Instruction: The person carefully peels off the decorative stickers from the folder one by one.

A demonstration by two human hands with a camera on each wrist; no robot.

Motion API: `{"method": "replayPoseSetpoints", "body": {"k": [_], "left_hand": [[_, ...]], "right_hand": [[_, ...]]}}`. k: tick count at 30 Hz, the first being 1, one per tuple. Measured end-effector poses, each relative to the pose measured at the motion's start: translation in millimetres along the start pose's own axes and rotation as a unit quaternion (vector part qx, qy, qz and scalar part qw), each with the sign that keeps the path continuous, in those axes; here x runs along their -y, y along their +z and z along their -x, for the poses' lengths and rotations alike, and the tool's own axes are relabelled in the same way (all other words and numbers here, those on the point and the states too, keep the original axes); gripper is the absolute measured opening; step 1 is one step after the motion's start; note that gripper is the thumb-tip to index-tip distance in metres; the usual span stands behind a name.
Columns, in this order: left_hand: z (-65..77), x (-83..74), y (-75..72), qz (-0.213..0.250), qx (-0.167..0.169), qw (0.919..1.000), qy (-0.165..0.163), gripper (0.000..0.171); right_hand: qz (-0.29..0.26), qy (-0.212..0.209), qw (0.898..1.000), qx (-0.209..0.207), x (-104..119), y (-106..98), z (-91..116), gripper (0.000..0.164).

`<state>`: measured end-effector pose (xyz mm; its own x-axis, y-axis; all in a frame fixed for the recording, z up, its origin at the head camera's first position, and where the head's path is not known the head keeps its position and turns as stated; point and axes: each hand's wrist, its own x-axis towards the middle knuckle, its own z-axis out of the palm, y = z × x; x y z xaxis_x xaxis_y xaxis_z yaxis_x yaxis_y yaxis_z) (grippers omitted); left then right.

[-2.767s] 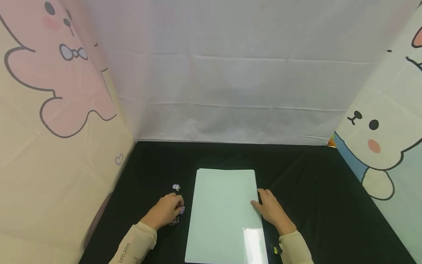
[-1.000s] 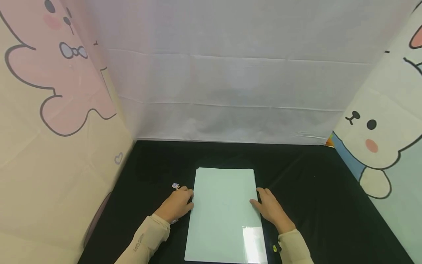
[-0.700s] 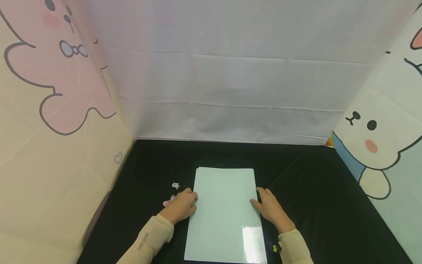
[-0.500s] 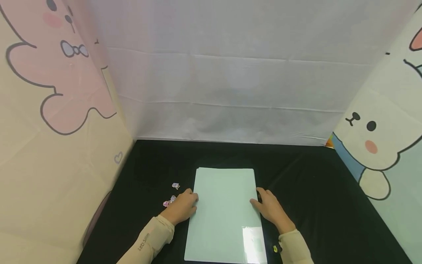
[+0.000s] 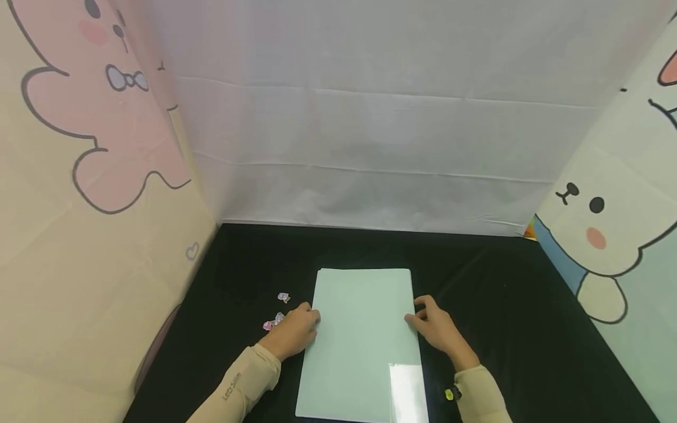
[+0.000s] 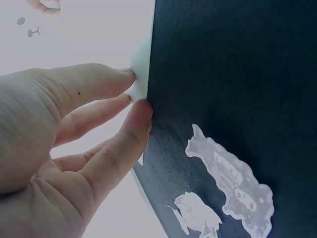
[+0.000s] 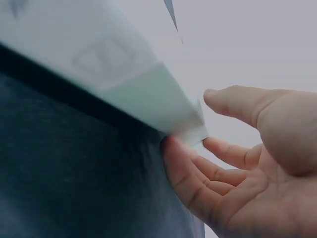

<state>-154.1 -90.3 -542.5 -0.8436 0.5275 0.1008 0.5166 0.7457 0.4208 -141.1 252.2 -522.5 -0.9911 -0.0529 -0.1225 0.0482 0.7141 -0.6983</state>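
Observation:
A pale green folder (image 5: 359, 329) lies flat on the black cloth, a clear pocket (image 5: 408, 392) at its lower right corner. My left hand (image 5: 293, 332) pinches the folder's left edge; the thumb is on the cover and fingertips are at the rim in the left wrist view. At the right edge is my right hand (image 5: 436, 326), its fingers loosely bent. In the right wrist view its forefinger touches the folder's rim from below, while the thumb stands apart from it. Beside my left hand lie small shiny stickers (image 5: 273, 322), with another sticker (image 5: 284, 297) farther back.
Black cloth (image 5: 492, 317) covers the table. A pale curtain (image 5: 381, 129) hangs behind it, and printed cartoon sheets (image 5: 106, 264) stand at both sides. A small yellow-green and black item (image 5: 452, 393) shows at my right cuff.
My left hand has gone from the stickers rightward to the folder's left edge, uncovering the pink and purple stickers. Lately my right hand has shifted slightly, its fingers bending more.

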Motion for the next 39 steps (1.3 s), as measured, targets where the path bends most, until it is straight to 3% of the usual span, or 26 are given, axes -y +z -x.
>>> {"method": "replayPoseSetpoints", "body": {"k": [5,12,16,21,27,30,35,39], "left_hand": [[1.3,0.6,0.5,0.005,0.006,0.9999,0.01,0.02],[-1.3,2.6,-1.1,0.009,0.015,0.9996,0.021,0.02],[-3.0,0.8,-6.0,0.006,0.019,0.9992,0.036,0.02],[-7.9,-6.6,-16.3,-0.029,0.01,0.9973,0.067,0.02],[-17.4,-23.5,-43.8,-0.062,-0.005,0.9921,0.109,0.023],[-26.4,-34.6,-59.7,-0.082,-0.014,0.9839,0.158,0.024],[-38.3,-59.6,-82.0,-0.124,-0.037,0.9584,0.254,0.022],[-44.3,-81.7,-97.8,-0.143,-0.025,0.9437,0.297,0.022]], "right_hand": [[-0.049,0.006,0.999,0.0,2.3,-9.7,-3.8,0.039],[-0.098,-0.028,0.995,0.011,21.2,-29.6,-10.6,0.041],[-0.088,-0.041,0.995,0.02,37.0,-41.0,-14.2,0.042],[-0.052,-0.054,0.997,0.017,54.1,-55.1,-19.0,0.041],[-0.028,-0.068,0.997,0.013,71.1,-73.6,-22.4,0.043],[-0.019,-0.072,0.997,0.016,79.9,-83.1,-23.3,0.043],[0.003,-0.077,0.997,0.023,93.4,-97.1,-25.2,0.042],[0.029,-0.079,0.996,0.027,104.3,-105.9,-27.1,0.04]]}}
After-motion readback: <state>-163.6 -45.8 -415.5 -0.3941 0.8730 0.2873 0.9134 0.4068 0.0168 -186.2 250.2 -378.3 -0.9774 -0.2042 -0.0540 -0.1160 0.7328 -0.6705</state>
